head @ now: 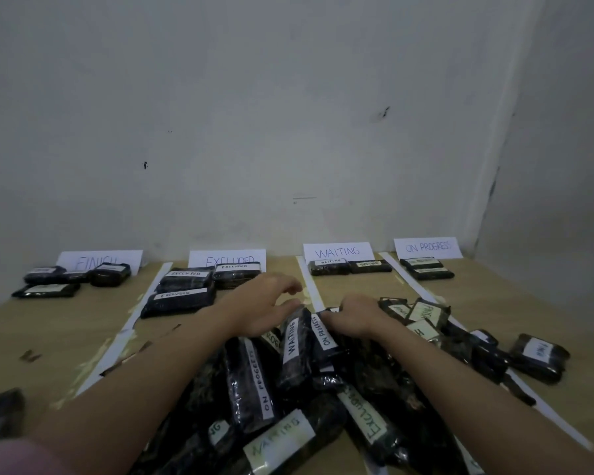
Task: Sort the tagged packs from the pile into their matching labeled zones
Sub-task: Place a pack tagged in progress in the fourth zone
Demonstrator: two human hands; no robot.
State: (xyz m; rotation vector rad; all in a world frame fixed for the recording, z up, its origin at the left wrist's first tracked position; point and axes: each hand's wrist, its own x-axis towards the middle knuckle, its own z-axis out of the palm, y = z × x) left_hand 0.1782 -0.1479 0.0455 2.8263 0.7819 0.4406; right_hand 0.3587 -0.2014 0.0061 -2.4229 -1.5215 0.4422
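Two hands over the pile (309, 389). My left hand (261, 303) sits at the far end of the WAITING pack (294, 351), thumb touching its top edge, fingers spread loose above it, not curled round anything. My right hand (352, 318) grips the far end of the ON PROGRESS pack (324, 334), fingers curled over the edge. Both packs lie side by side w/ long axes running away from me, far ends toward the wall (288, 114), tags reading along the length.

Pile spreads across the near middle of the table (48, 337), packs at all angles. Readable tags there: another ON PROGRESS (259, 382) pointing away from me, WAITING in green (278, 437) lying crosswise, EXCLUDED (367, 419) diagonal. Right of my hand a few tilted packs, one prob. FINISH (426, 311), blurred.

White strips (134, 320) split the table into lanes running to the wall. Open tabletop in each lane between pile and sorted packs, most on the left lane and far right.

Signs at the wall, left to right: FINISH (98, 260), EXCLUDED (227, 258), WAITING (336, 252), ON PROGRESS (427, 247). Sorted packs lie crosswise before each: FINISH group (72, 279), EXCLUDED group (189, 289), two WAITING (350, 267), two stacked under ON PROGRESS (426, 269). One stray pack (539, 358) far right, tag unreadable.
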